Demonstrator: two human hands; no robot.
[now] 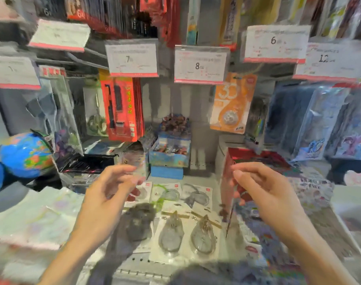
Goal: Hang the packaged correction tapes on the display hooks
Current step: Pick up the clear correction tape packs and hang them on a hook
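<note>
The packaged correction tapes (pixel 187 227) lie flat on the shelf floor, below and between the two hands, in loose rows. The front two, clear teardrop blisters on white cards, lie side by side with their long axes running away from the person, narrow ends toward the back wall. Behind them lie three more cards, the left one partly under the left hand's fingers as seen from the head camera.

The left hand (pixel 111 192) hovers above the left edge of the group, its fingers loosely curled and apart, holding nothing I can make out. The right hand (pixel 261 188) hangs to the right of the cards and slightly further from them, thumb and forefinger drawn near each other but with nothing visible between them; blur makes the fingertips uncertain. Judging by this, the left hand is the nearer one to the back row, while the front right card lies about evenly below both.

Up and ahead of both hands, one orange correction tape pack (pixel 231 103) already hangs beneath the price tag marked 8 (pixel 200 65). The hook itself is hidden behind that tag. So the coming move likely calls for a reach down to a card, then a lift forward and up toward the right hand's side.

A red box (pixel 237 161) stands just beyond the right hand, and a globe (pixel 25 155) sits well off to the left of the left hand.
</note>
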